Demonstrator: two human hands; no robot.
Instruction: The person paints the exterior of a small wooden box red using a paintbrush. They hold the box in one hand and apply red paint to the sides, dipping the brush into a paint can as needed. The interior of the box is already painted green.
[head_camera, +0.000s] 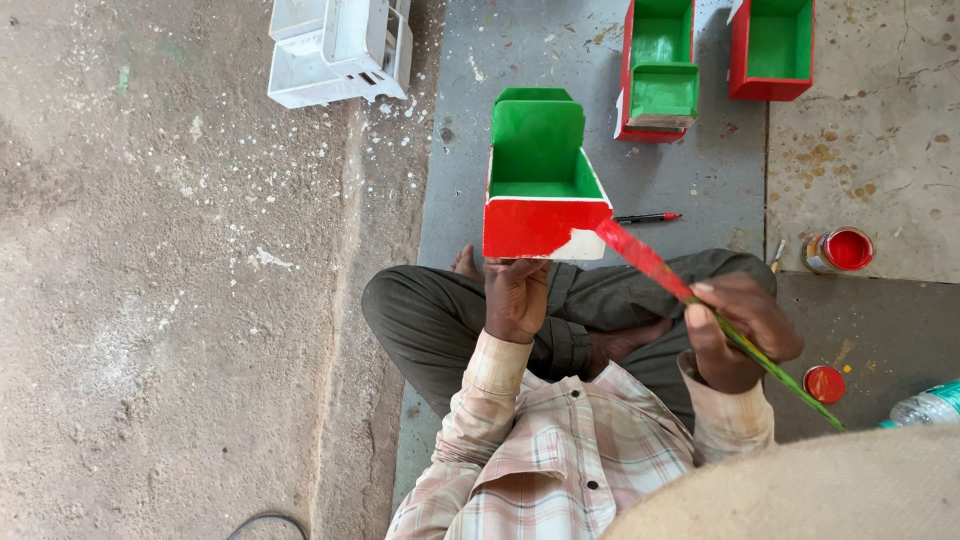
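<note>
Bare concrete floor (170, 300) on the left, paint-speckled; grey mat (690, 180) under the seated person. Left hand (515, 295) closed on the near edge of the red-and-green box (540, 190), mid-scene. Right hand (735, 330) pinches a long brush (690, 295), red tip touching the box's right corner. Open paint tin (840, 250) to the right. White boxes (335, 45) and two painted boxes (660, 70) cut off at the far edge.

bottle (925, 405) — far right edge, lying down | clear plastic, teal-and-white label band, perhaps partly cut off | no signs or screens
</note>
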